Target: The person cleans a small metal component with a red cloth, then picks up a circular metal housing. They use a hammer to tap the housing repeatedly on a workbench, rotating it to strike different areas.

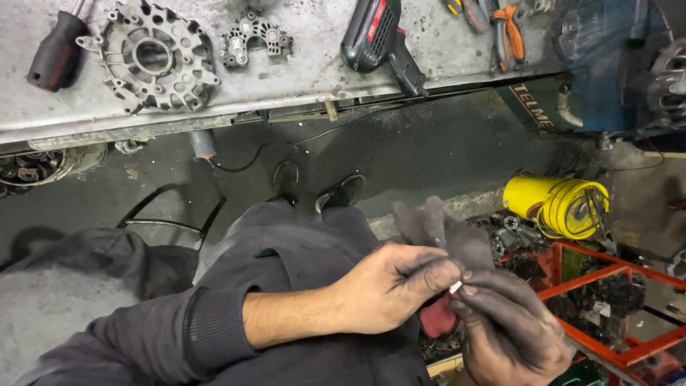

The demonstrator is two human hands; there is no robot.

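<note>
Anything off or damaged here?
Nothing damaged that shows. The bench is cluttered: an alternator housing, a drill overhanging its front edge, pliers. Both grimy hands, left and right, pinch a tiny white piece, too small to judge.

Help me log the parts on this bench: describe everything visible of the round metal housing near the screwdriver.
The round housing is a grey cast-metal piece, seemingly aluminium, with a central round bore, ribbed slots around it and lugs on its rim. It lies flat on the dirty workbench, right of the dark-handled screwdriver. Neither hand touches it.
</note>
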